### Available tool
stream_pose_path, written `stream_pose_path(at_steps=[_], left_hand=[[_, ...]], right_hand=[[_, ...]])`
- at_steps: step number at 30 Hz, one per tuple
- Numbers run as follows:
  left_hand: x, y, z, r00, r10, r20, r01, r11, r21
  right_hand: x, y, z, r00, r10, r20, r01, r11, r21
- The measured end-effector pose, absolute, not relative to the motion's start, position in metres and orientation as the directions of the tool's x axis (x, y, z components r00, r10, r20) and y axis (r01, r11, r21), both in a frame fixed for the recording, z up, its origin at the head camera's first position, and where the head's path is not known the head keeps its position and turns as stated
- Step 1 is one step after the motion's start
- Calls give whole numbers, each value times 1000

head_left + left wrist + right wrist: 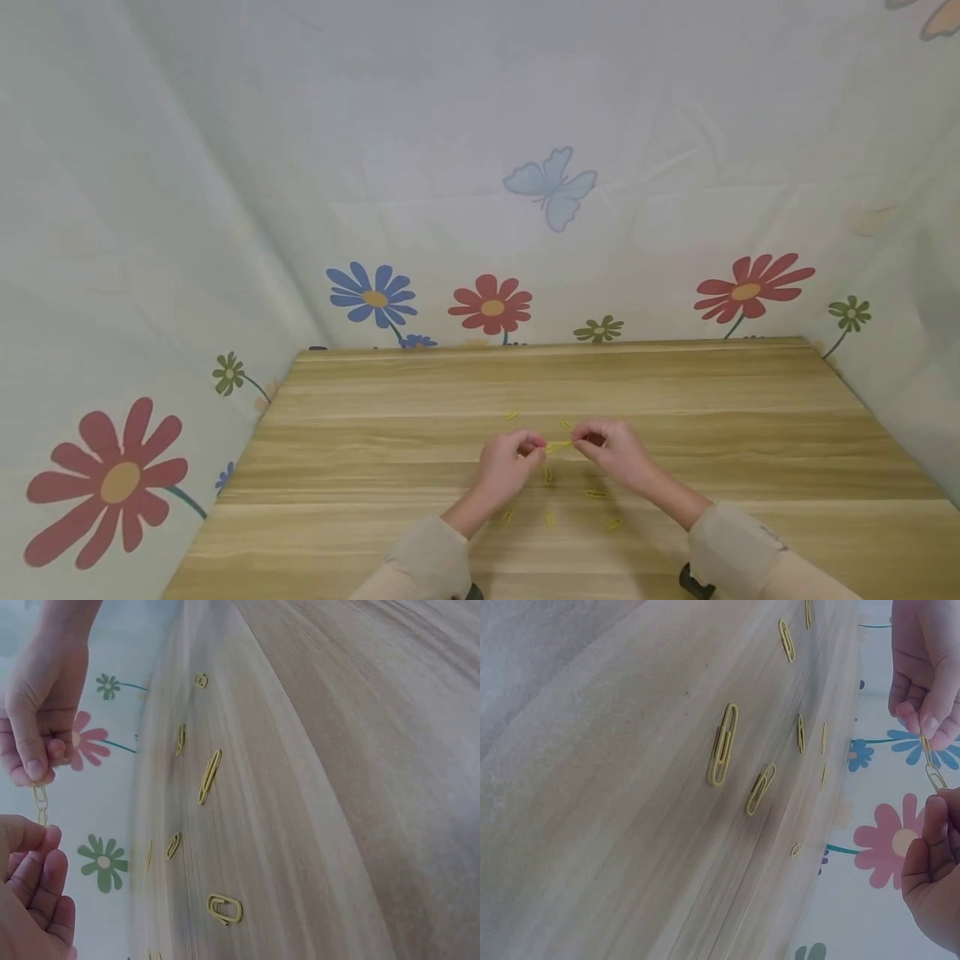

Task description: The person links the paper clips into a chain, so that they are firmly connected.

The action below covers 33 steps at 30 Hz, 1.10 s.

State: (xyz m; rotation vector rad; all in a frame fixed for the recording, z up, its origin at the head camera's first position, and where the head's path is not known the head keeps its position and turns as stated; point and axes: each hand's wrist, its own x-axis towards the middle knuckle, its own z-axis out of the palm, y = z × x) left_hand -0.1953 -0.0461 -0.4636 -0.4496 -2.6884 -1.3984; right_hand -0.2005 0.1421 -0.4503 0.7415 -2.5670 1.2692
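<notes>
Two yellow paper clips (558, 446), hooked end to end, stretch between the hands above the table. My left hand (508, 463) pinches one end between thumb and index finger, and my right hand (621, 454) pinches the other end the same way. In the left wrist view the linked clips (40, 801) hang between both sets of fingertips; the right wrist view shows the joined clips (930, 763) too, their outer ends covered by the fingers. Below the hands, loose yellow paper clips lie scattered, among them a clip (723, 745) and another clip (225, 908).
The wood-grain table (360, 417) carries several separate clips, including one clip (512, 414) beyond the left hand and another clip (614, 524) nearer the body. A pale cloth (450, 167) printed with flowers and a butterfly stands along the back and sides.
</notes>
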Motion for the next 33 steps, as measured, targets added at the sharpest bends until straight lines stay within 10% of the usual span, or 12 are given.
stream_pose_path(at_steps=[33], left_hand=[[-192, -56, -472, -914, 385, 127, 303, 441, 845]], right_hand=[[-194, 136, -436, -924, -338, 178, -317, 417, -852]])
